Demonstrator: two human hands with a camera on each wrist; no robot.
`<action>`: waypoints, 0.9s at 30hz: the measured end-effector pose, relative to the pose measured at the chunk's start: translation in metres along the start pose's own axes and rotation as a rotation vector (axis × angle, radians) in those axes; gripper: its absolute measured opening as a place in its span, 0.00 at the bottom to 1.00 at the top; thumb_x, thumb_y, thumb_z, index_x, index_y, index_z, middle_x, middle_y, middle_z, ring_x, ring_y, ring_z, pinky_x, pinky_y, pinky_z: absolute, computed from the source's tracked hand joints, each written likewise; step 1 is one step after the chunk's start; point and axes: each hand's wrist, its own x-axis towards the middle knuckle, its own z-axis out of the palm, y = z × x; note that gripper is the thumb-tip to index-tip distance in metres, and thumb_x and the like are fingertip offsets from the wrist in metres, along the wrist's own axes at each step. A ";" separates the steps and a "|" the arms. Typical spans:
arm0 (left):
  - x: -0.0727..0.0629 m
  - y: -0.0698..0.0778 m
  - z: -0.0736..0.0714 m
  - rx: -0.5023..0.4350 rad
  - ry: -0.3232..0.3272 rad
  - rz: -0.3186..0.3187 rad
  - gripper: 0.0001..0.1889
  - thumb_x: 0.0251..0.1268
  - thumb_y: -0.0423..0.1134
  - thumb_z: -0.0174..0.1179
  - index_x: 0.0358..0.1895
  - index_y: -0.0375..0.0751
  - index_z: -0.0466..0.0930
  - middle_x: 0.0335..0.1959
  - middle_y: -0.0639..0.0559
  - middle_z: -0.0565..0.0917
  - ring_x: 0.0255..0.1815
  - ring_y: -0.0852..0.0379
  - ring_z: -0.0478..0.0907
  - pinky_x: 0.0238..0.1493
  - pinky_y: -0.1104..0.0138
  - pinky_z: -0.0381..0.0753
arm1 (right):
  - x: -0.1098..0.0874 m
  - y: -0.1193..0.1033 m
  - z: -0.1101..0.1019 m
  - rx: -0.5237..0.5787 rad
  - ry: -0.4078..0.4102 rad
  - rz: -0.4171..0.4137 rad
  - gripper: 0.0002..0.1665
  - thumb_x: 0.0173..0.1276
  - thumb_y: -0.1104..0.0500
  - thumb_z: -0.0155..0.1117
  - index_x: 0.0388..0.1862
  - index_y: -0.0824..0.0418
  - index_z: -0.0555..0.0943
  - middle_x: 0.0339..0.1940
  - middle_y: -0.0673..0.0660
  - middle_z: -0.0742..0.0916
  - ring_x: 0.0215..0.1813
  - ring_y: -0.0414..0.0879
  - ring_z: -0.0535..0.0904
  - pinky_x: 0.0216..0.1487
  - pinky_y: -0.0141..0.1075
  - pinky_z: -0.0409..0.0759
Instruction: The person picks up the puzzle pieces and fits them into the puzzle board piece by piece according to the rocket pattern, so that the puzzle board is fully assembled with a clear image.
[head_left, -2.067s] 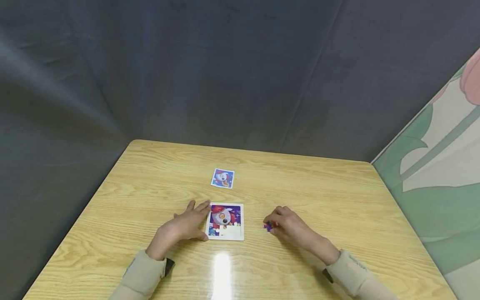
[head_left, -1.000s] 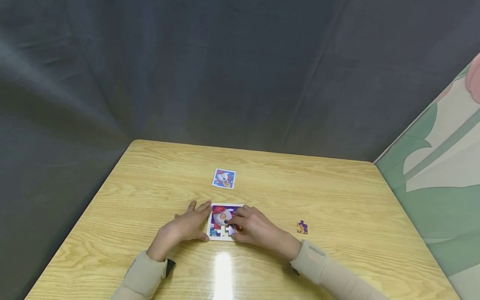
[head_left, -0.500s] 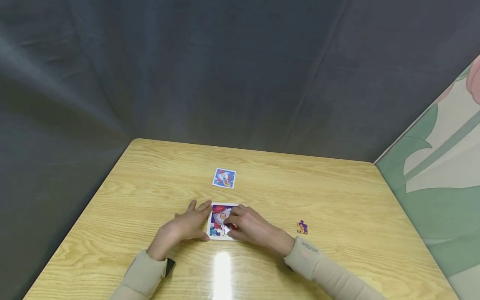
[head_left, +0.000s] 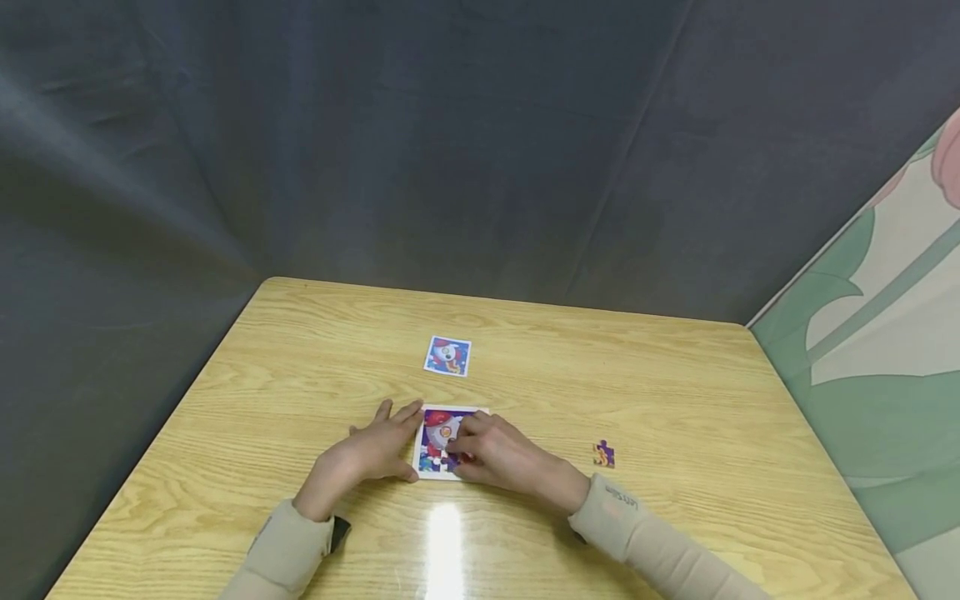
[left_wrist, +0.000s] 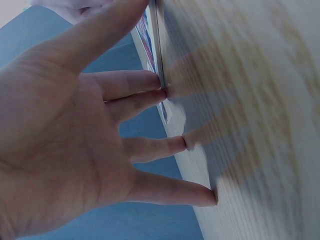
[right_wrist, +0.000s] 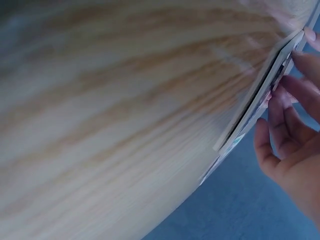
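Observation:
A square jigsaw puzzle (head_left: 442, 429) in a white frame lies on the wooden table, showing a grey and red rocket on purple. Spread along its left edge, my left hand (head_left: 369, 450) steadies the frame with straight fingers; in the left wrist view, fingertips (left_wrist: 159, 80) touch the frame's side and others rest on the table. My right hand (head_left: 498, 454) is over the lower right of the puzzle, fingers curled, pinching a purple piece mostly hidden beneath them. In the right wrist view the right hand's fingertips (right_wrist: 277, 92) meet the puzzle's face. A light gap shows in the bottom row.
One loose purple and orange puzzle piece (head_left: 603, 454) lies to the right of my right hand. Behind the puzzle is a small picture card (head_left: 447, 356) with the same rocket. Dark cloth (head_left: 450, 150) hangs beyond the table's (head_left: 660, 375) far edge.
My right hand has come left from the table onto the puzzle with a piece, then shifted slightly over its lower right. Purple now covers more of the bottom row. The left hand stays put.

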 end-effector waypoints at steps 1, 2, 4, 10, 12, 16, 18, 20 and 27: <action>0.000 0.000 0.000 -0.001 0.001 0.001 0.46 0.53 0.45 0.71 0.73 0.34 0.57 0.78 0.47 0.51 0.74 0.29 0.39 0.50 0.20 0.49 | 0.000 0.000 0.000 -0.001 -0.001 -0.003 0.17 0.65 0.50 0.67 0.49 0.57 0.86 0.40 0.48 0.82 0.41 0.37 0.73 0.44 0.29 0.73; 0.000 -0.001 0.000 0.000 0.002 0.002 0.46 0.53 0.45 0.71 0.73 0.34 0.57 0.78 0.47 0.51 0.74 0.29 0.39 0.50 0.20 0.49 | 0.000 0.000 0.000 -0.002 -0.003 -0.004 0.17 0.65 0.50 0.67 0.49 0.57 0.86 0.40 0.47 0.82 0.41 0.37 0.72 0.43 0.29 0.73; 0.001 -0.001 0.000 0.001 0.002 0.003 0.46 0.54 0.45 0.71 0.73 0.34 0.57 0.78 0.47 0.51 0.74 0.29 0.39 0.50 0.20 0.49 | 0.000 0.000 0.000 0.001 -0.007 -0.006 0.18 0.65 0.50 0.67 0.50 0.57 0.86 0.40 0.48 0.82 0.41 0.37 0.72 0.43 0.28 0.73; 0.000 -0.002 -0.001 0.004 0.000 -0.002 0.46 0.54 0.44 0.71 0.73 0.34 0.57 0.78 0.47 0.51 0.74 0.29 0.39 0.51 0.20 0.49 | 0.001 0.000 0.001 0.007 -0.015 -0.006 0.19 0.66 0.50 0.66 0.51 0.57 0.85 0.41 0.48 0.82 0.42 0.38 0.73 0.45 0.28 0.74; 0.000 -0.003 -0.001 -0.002 0.002 0.000 0.46 0.54 0.44 0.71 0.73 0.34 0.57 0.78 0.47 0.51 0.74 0.29 0.39 0.50 0.20 0.48 | 0.001 -0.001 0.001 0.006 -0.010 -0.007 0.19 0.66 0.50 0.66 0.51 0.57 0.85 0.41 0.49 0.82 0.43 0.38 0.74 0.45 0.28 0.74; -0.001 -0.003 0.000 -0.007 0.006 0.003 0.46 0.53 0.44 0.72 0.73 0.34 0.58 0.77 0.46 0.52 0.74 0.28 0.40 0.50 0.19 0.49 | 0.002 -0.002 0.002 0.001 -0.007 -0.011 0.19 0.66 0.50 0.66 0.52 0.56 0.85 0.41 0.48 0.82 0.42 0.38 0.73 0.44 0.28 0.73; -0.001 -0.004 0.000 -0.009 0.006 0.001 0.46 0.53 0.44 0.72 0.73 0.33 0.58 0.77 0.46 0.52 0.74 0.28 0.40 0.49 0.19 0.49 | 0.002 -0.003 0.002 -0.008 -0.013 -0.014 0.19 0.66 0.49 0.66 0.53 0.55 0.85 0.41 0.47 0.81 0.42 0.38 0.72 0.42 0.28 0.73; -0.001 -0.003 0.000 -0.011 0.005 -0.001 0.46 0.53 0.44 0.72 0.73 0.33 0.58 0.77 0.46 0.52 0.74 0.28 0.40 0.50 0.19 0.49 | 0.003 -0.004 0.002 -0.017 -0.023 -0.014 0.19 0.66 0.49 0.65 0.53 0.54 0.85 0.41 0.47 0.81 0.42 0.38 0.71 0.42 0.28 0.72; -0.001 -0.001 -0.001 -0.009 -0.002 0.006 0.45 0.53 0.44 0.71 0.73 0.33 0.58 0.77 0.46 0.52 0.74 0.28 0.40 0.49 0.19 0.49 | 0.000 -0.004 0.001 -0.022 -0.030 0.037 0.19 0.66 0.49 0.65 0.52 0.54 0.85 0.42 0.47 0.81 0.43 0.38 0.72 0.43 0.30 0.73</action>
